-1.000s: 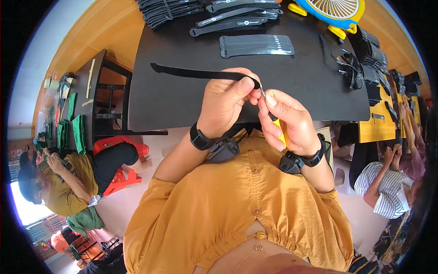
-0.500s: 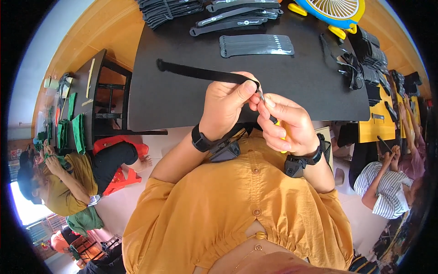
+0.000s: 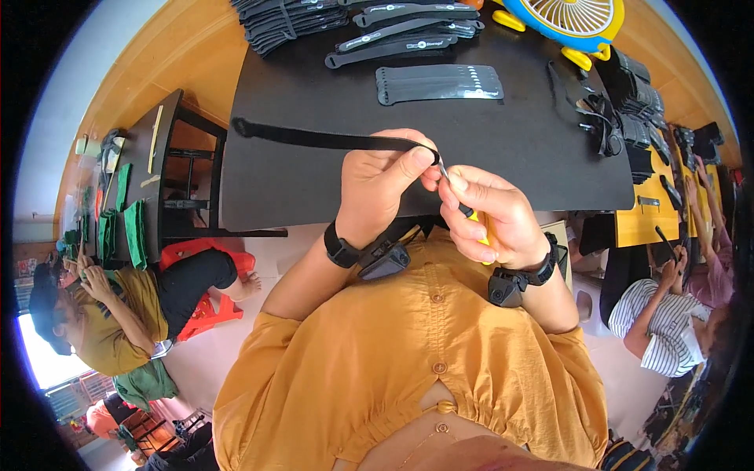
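A worker pinches a black strap (image 3: 314, 137) in the left hand (image 3: 373, 188) and grips a yellow-handled tool (image 3: 466, 210) in the right hand (image 3: 503, 216) above a dark table (image 3: 302, 184).

The strap, held near the table's front edge, looks light and pliable, unlikely to break or slip; its hold is best taken close to the worked end, as the left thumb and fingers have it, since the free length would probably flop. Narrow, matte and dark, it reaches out leftward in a gentle curve to a rounded tip. The tool's slim metal shaft meets the pinched end; whether it passes through is hidden by the fingers.
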The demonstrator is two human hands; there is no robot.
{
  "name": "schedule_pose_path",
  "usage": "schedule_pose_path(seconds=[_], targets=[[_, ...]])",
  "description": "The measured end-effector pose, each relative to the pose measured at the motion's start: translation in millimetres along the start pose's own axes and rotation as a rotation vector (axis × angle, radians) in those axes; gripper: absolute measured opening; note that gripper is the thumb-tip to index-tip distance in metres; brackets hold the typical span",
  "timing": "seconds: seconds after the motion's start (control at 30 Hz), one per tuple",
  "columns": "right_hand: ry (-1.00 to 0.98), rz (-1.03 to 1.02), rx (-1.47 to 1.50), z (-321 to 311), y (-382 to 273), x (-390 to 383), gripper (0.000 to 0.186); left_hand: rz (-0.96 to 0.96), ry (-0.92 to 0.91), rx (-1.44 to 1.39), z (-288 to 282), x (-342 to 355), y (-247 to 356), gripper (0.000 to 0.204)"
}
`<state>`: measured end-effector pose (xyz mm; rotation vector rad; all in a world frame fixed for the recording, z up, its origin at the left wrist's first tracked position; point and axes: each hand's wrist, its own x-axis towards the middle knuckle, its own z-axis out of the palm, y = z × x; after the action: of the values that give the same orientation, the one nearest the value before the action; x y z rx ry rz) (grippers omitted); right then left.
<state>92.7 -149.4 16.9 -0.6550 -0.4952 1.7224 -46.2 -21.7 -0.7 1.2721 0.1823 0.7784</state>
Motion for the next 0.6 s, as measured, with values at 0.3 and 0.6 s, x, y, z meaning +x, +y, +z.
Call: schedule_pose_path(seconds=[0.3, 0.6], targets=[[-0.008, 0.021, 0.050, 3.8, -1.3, -0.4, 0.030, -0.061, 0.010, -0.020, 1.5, 0.6, 5.1, 0.011], [-0.057, 0.093, 0.151, -1.3, -6.5, -0.8, 0.029, -0.095, -0.006, -0.088, 0.8, 3.0, -0.8, 0.012]])
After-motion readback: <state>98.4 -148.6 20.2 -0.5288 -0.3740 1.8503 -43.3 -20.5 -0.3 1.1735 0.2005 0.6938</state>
